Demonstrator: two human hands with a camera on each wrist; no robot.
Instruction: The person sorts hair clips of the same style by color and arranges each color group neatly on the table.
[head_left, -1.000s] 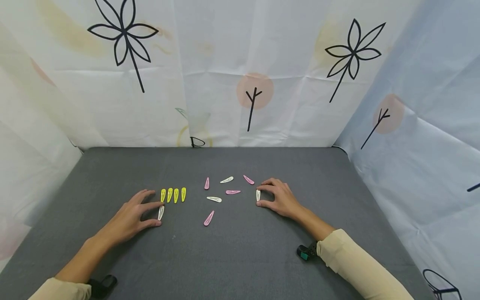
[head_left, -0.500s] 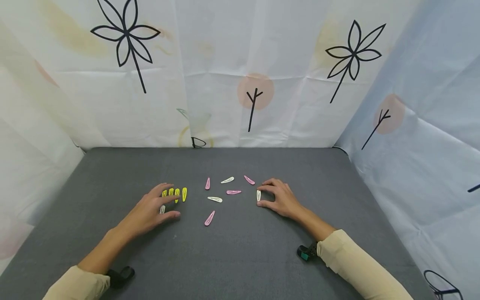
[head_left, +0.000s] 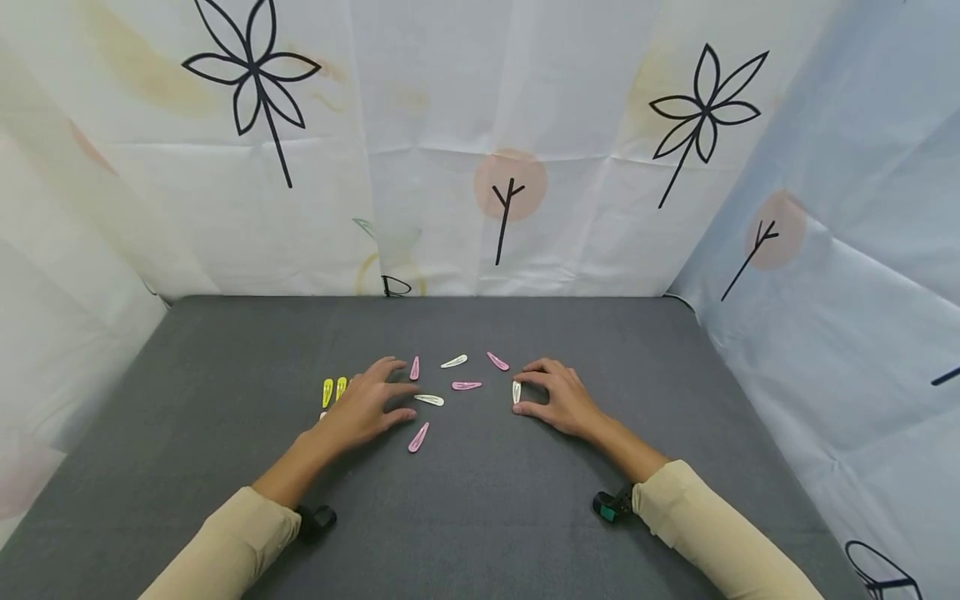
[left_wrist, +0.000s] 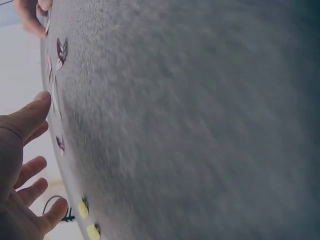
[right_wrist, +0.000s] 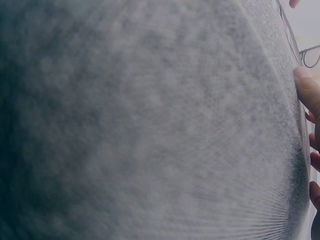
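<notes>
My left hand [head_left: 362,410] hovers over the left part of the clip group, thumb and fingers spread with nothing between them. Its fingertips are right by the end of a white hair clip [head_left: 431,400], between a pink hair clip [head_left: 414,368] behind and another pink clip [head_left: 418,437] in front. Thumb and forefinger of my right hand [head_left: 557,400] pinch a second white hair clip [head_left: 517,392] by its two ends on the table. In the left wrist view the left thumb [left_wrist: 35,112] and fingers stand apart. The right wrist view hides the pinched clip.
Two yellow hair clips [head_left: 327,392] show left of my left hand, which covers others in that row. A white clip's tip [head_left: 323,415] peeks out below them. Between my hands lie another white clip [head_left: 453,361] and two pink clips [head_left: 467,386] on the grey table [head_left: 480,517].
My left hand has let go of the white clip below the yellow row and moved right, over the row, to the middle clips. My right hand stays at its white clip.
</notes>
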